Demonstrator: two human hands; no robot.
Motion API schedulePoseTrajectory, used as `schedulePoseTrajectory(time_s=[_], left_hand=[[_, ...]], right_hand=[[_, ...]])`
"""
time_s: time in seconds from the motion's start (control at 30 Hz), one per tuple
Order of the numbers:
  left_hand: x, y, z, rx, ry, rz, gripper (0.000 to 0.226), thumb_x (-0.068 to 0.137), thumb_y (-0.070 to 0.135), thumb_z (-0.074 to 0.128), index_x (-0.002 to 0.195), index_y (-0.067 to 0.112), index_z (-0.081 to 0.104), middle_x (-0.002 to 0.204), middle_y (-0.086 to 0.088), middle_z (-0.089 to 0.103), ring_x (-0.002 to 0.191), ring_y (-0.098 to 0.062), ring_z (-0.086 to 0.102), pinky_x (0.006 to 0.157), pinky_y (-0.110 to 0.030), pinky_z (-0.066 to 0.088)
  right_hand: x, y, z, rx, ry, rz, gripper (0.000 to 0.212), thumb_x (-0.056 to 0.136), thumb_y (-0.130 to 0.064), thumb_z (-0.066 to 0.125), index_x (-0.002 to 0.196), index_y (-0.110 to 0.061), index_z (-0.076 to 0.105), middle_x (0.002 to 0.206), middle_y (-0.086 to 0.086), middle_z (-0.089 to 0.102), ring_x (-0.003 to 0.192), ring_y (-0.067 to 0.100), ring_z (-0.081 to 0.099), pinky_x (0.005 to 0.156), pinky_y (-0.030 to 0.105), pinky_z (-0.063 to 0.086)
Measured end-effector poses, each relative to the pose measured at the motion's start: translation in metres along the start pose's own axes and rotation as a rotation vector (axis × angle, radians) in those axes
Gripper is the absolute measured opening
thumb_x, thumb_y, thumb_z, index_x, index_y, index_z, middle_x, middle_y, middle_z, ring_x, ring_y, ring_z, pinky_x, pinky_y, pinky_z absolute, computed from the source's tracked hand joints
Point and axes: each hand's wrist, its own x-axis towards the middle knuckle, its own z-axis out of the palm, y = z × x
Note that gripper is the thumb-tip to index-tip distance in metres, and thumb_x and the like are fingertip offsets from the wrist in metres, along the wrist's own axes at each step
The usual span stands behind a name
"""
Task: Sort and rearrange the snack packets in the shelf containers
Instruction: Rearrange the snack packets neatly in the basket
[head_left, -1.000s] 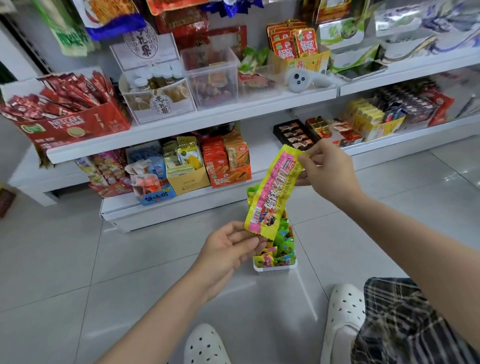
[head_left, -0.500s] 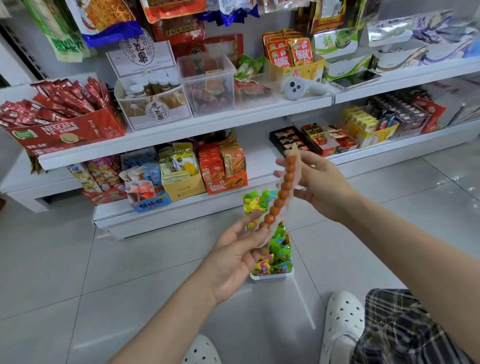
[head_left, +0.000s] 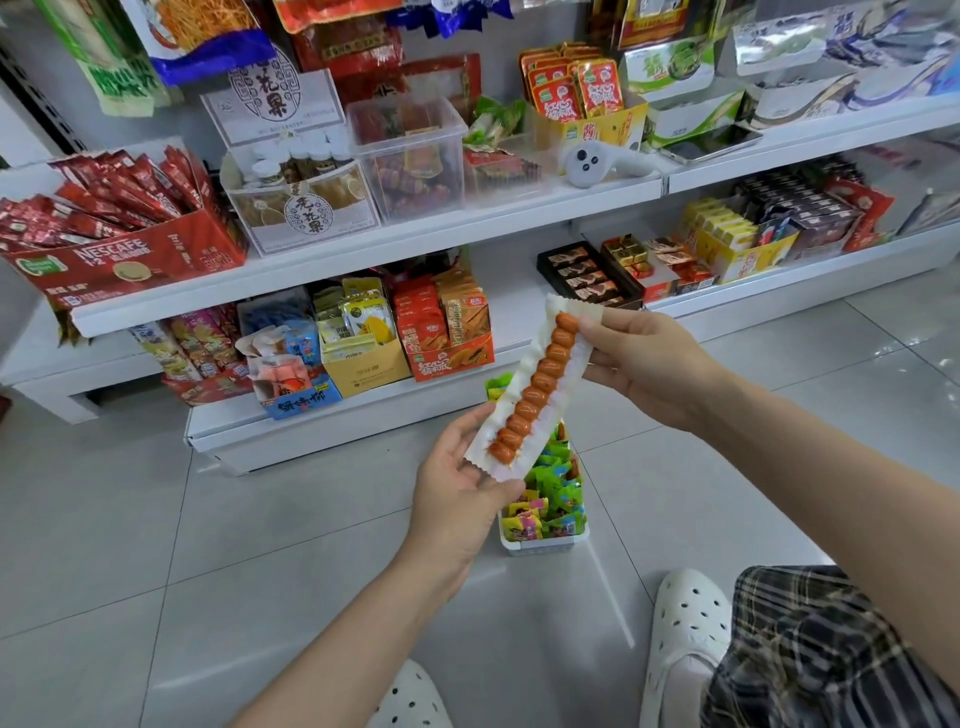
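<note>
I see both hands raised in front of the shelves, sharing 1 long snack packet. Its clear back faces me, showing a row of orange-brown sausage balls inside the crimped white wrapper. My left hand grips the lower end, thumb on top and fingers curled underneath. My right hand pinches the upper end between thumb and fingertips. The packet slants from lower left to upper right, in the air above a small white container that stands on the tiled floor, filled with green, yellow and pink packets. Behind it, the lower shelf carries cardboard display boxes of snacks, and a red Nescafe box sits on the shelf above. 2 white perforated shoes show at the bottom.
</note>
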Motion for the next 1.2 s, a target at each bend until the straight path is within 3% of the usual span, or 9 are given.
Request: schedulePoseTrajectory(time_s=[0.17,0.3,0.4,0.53,0.7,0.87,0.97,1.07,1.2], left_hand=[[0.001,0.002,-0.002,-0.221,-0.144,-0.167,0.083,0.071,-0.028,0.062,0.135,0.022,0.048,0.125,-0.005,0.067,0.111,-0.018,0.066,0.074,-0.027,0.057],[0.005,0.013,-0.002,-0.560,-0.239,-0.424,0.062,0.088,0.046,0.061,0.134,0.005,0.054,0.133,-0.018,0.060,0.121,-0.034,0.059,0.098,-0.046,0.051],[0.010,0.015,-0.001,-0.625,-0.220,-0.549,0.058,0.091,0.047,0.050,0.127,0.002,0.060,0.123,-0.021,0.064,0.098,-0.031,0.068,0.080,-0.035,0.058],[0.011,0.005,0.011,-0.416,-0.210,-0.423,0.040,0.076,0.010,0.066,0.115,0.006,0.065,0.096,-0.012,0.068,0.075,-0.016,0.063,0.067,-0.024,0.053],[0.016,-0.011,0.009,0.063,-0.016,-0.083,0.038,0.081,-0.005,0.071,0.114,0.010,0.061,0.104,-0.008,0.073,0.079,-0.010,0.071,0.063,-0.021,0.054],[0.037,-0.023,-0.006,0.305,-0.023,0.146,0.041,0.078,-0.006,0.074,0.112,0.012,0.060,0.103,0.005,0.068,0.089,-0.002,0.068,0.073,-0.017,0.054],[0.062,-0.047,-0.022,0.554,-0.016,0.175,0.047,0.081,0.001,0.075,0.119,0.020,0.056,0.113,0.006,0.061,0.101,-0.003,0.061,0.083,-0.012,0.047],[0.088,-0.083,-0.046,0.936,0.023,0.048,0.048,0.086,0.007,0.067,0.131,0.013,0.051,0.129,-0.003,0.053,0.120,-0.015,0.051,0.096,-0.021,0.040],[0.095,-0.127,-0.061,1.145,-0.242,-0.029,0.046,0.090,0.013,0.063,0.135,0.013,0.052,0.138,-0.007,0.050,0.130,-0.022,0.046,0.102,-0.025,0.034]], right_hand=[[0.002,0.000,-0.003,0.085,0.047,0.042,0.026,0.102,-0.011,0.046,0.117,-0.001,0.064,0.112,0.015,0.071,0.101,0.024,0.070,0.088,0.033,0.057],[-0.001,-0.006,-0.003,0.239,0.006,0.095,0.026,0.101,-0.008,0.046,0.121,-0.001,0.061,0.110,0.012,0.072,0.100,0.024,0.070,0.081,0.031,0.059],[-0.004,-0.009,-0.004,0.384,-0.052,0.126,0.025,0.100,-0.010,0.047,0.121,-0.002,0.057,0.103,0.012,0.071,0.098,0.024,0.071,0.084,0.036,0.059],[-0.004,-0.010,-0.011,0.333,-0.120,0.215,0.021,0.099,-0.027,0.050,0.104,-0.013,0.065,0.124,0.009,0.066,0.114,0.028,0.065,0.094,0.050,0.052],[-0.003,-0.014,-0.026,0.178,-0.151,0.294,0.060,0.099,-0.055,0.033,0.125,-0.008,0.059,0.119,0.013,0.069,0.109,0.028,0.067,0.088,0.046,0.054],[-0.010,-0.006,-0.035,-0.504,-0.133,0.078,0.019,0.095,-0.017,0.059,0.095,-0.002,0.071,0.093,0.011,0.076,0.085,0.015,0.073,0.077,0.026,0.060],[0.000,0.004,-0.036,-0.914,0.026,-0.090,0.018,0.092,-0.024,0.064,0.089,-0.011,0.076,0.084,0.005,0.075,0.071,0.013,0.070,0.056,0.016,0.054],[0.017,0.015,-0.035,-1.267,0.095,-0.254,0.021,0.094,-0.030,0.062,0.101,-0.017,0.076,0.078,0.001,0.069,0.065,0.014,0.057,0.053,0.016,0.040],[0.035,0.040,-0.033,-1.334,0.042,-0.283,0.018,0.094,-0.021,0.062,0.104,-0.017,0.076,0.060,-0.008,0.053,0.056,0.010,0.045,0.054,0.023,0.028]])
